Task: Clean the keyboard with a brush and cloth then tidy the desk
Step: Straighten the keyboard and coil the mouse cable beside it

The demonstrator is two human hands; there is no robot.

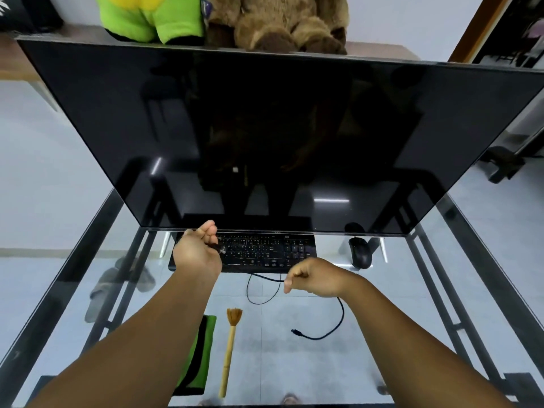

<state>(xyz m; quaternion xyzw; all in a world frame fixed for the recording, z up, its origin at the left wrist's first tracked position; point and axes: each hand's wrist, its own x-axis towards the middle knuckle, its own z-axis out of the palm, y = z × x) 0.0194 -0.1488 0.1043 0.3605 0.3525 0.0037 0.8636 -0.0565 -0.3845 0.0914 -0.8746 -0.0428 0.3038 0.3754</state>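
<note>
A black keyboard (259,250) lies on the glass desk (294,363) just under the big dark monitor (265,136). My left hand (197,251) hovers over the keyboard's left end, fingers curled around what looks like a small plug at the cable's end. My right hand (312,278) is closed on the black cable (335,328) in front of the keyboard; the cable loops on the glass and ends in a loose plug. A bamboo-handled brush (231,346) lies near the front, and beside it a green and black cloth (200,354), partly hidden by my left forearm.
A black mouse (360,253) sits to the right of the keyboard. A green plush toy (147,16) and a brown one (279,22) sit on a shelf behind the monitor. Slippers (117,287) show on the floor through the glass.
</note>
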